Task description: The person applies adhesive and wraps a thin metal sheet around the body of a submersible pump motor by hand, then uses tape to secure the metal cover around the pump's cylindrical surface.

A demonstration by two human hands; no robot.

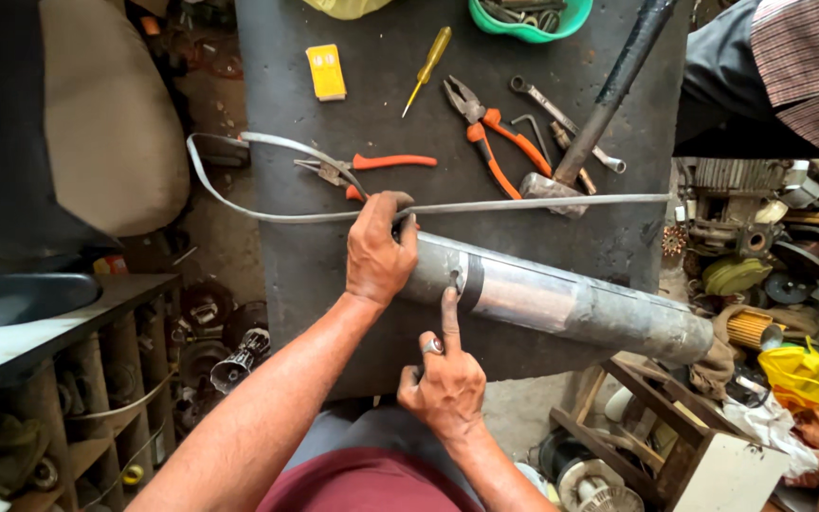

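Observation:
A long grey metal cylinder [571, 303] lies across the dark workbench [334, 313], its right end sticking out past the bench edge. My left hand [379, 251] grips the cylinder's left end and also touches a long flat metal strip [485, 206] that runs across the bench and loops back at the left. My right hand [445, 379], a ring on one finger, points its index finger up onto the cylinder's side by a dark band; the other fingers are curled in.
On the bench lie orange-handled pliers [490, 137], orange needle-nose pliers [372, 166], a yellow screwdriver [428, 66], a hammer [599, 114], a spanner [561, 118], a yellow box [326, 72] and a green bowl [528, 24]. Another person's sleeve [798, 66] is top right. Scrap parts crowd the floor.

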